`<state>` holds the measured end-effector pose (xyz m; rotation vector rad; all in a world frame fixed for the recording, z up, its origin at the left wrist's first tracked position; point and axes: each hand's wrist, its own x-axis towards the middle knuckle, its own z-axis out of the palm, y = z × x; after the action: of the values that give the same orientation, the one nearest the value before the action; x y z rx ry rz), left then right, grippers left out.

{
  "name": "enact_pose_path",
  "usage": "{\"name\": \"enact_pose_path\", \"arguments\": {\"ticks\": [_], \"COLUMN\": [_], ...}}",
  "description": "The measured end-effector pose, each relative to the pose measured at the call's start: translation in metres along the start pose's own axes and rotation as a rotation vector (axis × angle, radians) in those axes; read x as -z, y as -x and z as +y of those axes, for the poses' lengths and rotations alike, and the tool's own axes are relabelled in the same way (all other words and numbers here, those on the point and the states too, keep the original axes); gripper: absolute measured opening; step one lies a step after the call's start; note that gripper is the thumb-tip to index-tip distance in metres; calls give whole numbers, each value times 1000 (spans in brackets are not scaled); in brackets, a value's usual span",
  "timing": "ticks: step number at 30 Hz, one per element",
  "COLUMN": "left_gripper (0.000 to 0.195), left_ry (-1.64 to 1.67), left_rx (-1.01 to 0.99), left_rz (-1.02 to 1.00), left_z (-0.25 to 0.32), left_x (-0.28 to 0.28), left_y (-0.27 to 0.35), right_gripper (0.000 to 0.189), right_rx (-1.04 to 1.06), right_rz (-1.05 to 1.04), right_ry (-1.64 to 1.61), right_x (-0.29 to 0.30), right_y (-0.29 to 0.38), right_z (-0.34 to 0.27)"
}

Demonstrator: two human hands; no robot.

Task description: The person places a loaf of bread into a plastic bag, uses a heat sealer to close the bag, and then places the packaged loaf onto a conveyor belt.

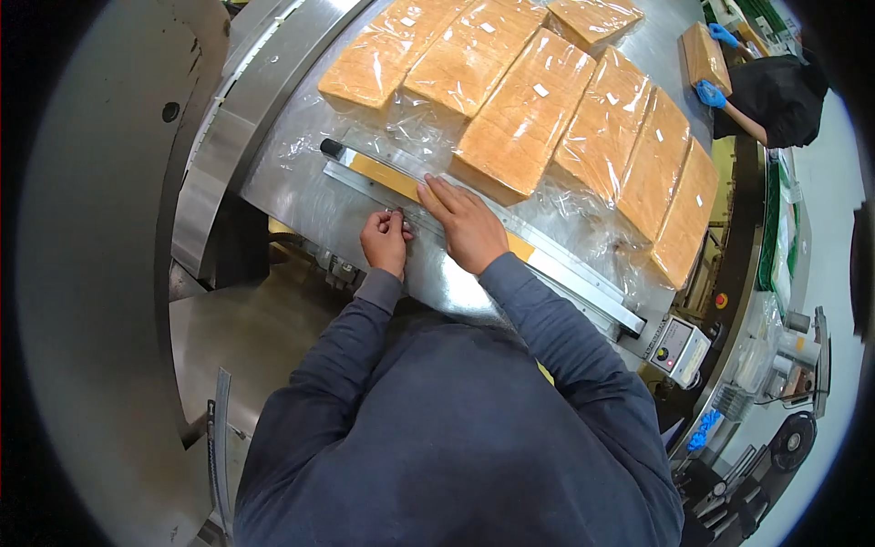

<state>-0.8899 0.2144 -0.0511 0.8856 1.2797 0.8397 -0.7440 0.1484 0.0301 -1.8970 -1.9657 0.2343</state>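
Note:
My right hand (472, 222) lies palm down, fingers extended, on the yellow-taped bar of a long metal bag sealer (560, 273). To its left, my left hand (386, 239) has its fingers curled at the near edge of the sealer; they seem to pinch a bit of clear plastic film, though it is hard to make out. Beyond the bar stand several large bread loaves in clear plastic bags (526, 116), each with a small white tag. The loose ends of the bags spread towards the sealer. Clear film (355, 212) also lies on the near side of the bar.
The steel table (287, 171) meets a curved metal machine edge (273, 89) on the left. A control box (679, 351) with a knob sits at the sealer's right end. At upper right, a co-worker in blue gloves (712, 94) holds a loaf (704, 58). A red button (721, 300) is at right.

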Motion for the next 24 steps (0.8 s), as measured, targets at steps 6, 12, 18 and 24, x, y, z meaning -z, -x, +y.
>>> {"name": "enact_pose_path", "arguments": {"ticks": [6,12,18,24], "left_gripper": [14,14,16,20], "left_ry": [-76,-87,-115,-221], "left_rx": [27,56,8,-238], "left_rz": [-26,-64,-113,-125], "left_z": [10,15,8,17], "left_x": [-2,-5,1,-7], "left_y": [6,6,2,4], "right_gripper": [69,64,59,56], "right_rx": [-45,-34,82,-59], "right_rz": [-4,37,247,508], "right_ry": [-8,-22,-250,-317], "right_x": [-1,2,110,215], "right_y": [2,-1,-2,47], "right_z": [0,-4,-17,-37]}}
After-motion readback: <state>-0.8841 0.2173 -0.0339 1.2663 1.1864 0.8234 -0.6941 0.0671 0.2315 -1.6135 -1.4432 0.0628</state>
